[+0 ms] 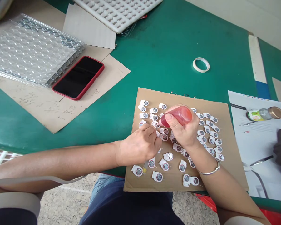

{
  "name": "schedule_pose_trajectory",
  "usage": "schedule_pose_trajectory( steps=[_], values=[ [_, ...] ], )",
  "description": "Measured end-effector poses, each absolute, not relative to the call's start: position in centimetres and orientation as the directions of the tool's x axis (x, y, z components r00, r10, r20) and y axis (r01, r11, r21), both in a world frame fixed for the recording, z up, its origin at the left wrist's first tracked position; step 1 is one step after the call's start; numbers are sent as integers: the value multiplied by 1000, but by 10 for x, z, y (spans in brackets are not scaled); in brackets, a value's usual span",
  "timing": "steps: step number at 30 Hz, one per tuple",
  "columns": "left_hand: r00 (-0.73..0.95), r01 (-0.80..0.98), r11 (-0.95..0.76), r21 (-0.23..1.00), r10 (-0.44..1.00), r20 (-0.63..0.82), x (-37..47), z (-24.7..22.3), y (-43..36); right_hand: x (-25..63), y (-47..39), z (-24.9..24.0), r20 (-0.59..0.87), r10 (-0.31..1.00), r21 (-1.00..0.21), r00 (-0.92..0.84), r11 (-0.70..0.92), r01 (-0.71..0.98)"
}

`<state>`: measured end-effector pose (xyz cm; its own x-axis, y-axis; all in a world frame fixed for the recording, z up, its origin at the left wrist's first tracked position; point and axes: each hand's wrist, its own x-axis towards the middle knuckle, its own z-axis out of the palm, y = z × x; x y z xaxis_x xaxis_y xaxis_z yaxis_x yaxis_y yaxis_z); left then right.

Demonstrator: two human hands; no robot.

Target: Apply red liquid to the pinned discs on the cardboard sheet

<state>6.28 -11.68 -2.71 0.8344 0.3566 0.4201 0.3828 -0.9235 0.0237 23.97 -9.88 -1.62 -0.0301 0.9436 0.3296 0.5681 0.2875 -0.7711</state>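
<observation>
My right hand is closed around a red, translucent squeeze bottle, tilted with its narrow end toward my left hand. My left hand is closed, knuckles up, close to the bottle's tip. A thin tool seems to run through it, with a yellowish end showing below the palm; its kind is hidden. Beneath both hands lies a brown cardboard sheet. Several small round silver parts with white tabs and thin wires, such as this one, are spread over the cardboard. Some are covered by my hands.
On the green table lie a tape roll, a red-cased phone, clear blister trays and a white grid tray. At right, a small glass bottle and tweezers rest on printed paper.
</observation>
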Motion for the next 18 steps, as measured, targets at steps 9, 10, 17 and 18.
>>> schedule_pose_trajectory(
  steps=[9,10,17,18],
  values=[
    [830,379,-925,32,355,430,62,-30,-117,240,-98,-16,339,940,-745,-28,286,602],
    [832,375,-927,33,352,429,62,-31,-117,240,-98,-16,339,940,-743,-24,284,606],
    [835,374,-927,13,342,431,63,-30,-115,241,-97,-18,330,944,-754,-17,274,597],
    [835,373,-928,13,342,431,63,-30,-115,241,-97,-18,332,943,-755,-13,274,595]
  ],
)
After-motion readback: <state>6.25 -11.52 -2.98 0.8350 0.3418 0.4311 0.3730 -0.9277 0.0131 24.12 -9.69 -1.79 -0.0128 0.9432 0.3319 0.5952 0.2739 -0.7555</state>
